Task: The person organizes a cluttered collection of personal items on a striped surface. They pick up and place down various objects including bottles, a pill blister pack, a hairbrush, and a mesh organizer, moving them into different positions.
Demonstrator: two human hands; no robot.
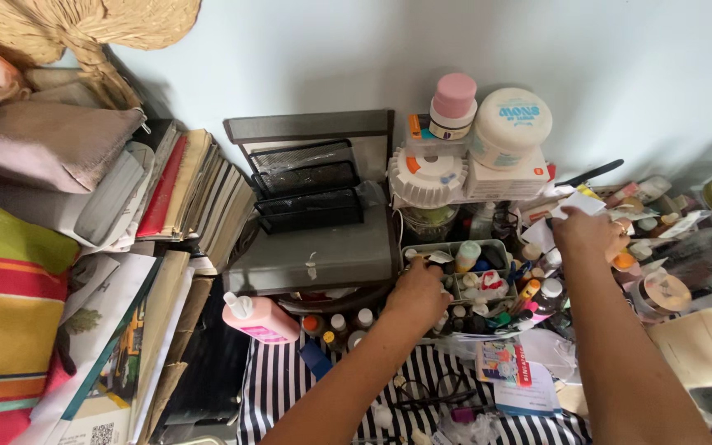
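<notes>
My left hand (pixel 416 294) reaches into a small grey-green tray (pixel 498 247) crowded with little bottles and tubes, its fingers closed around something small at the tray's left edge that I cannot make out. My right hand (pixel 584 233) is further right and back, pinching a white slip of paper (pixel 577 203) above a heap of small jars and tubes. Both forearms come up from the bottom of the head view over a black-and-white striped cloth (pixel 290 383).
A pink pump bottle (pixel 259 319) lies left of my left hand. Behind the tray stand a black mesh organiser (pixel 306 185) on a grey box, stacked white tubs (pixel 508 128) and a pink-capped jar (pixel 452 105). Books and papers (pixel 191 194) pile up at left.
</notes>
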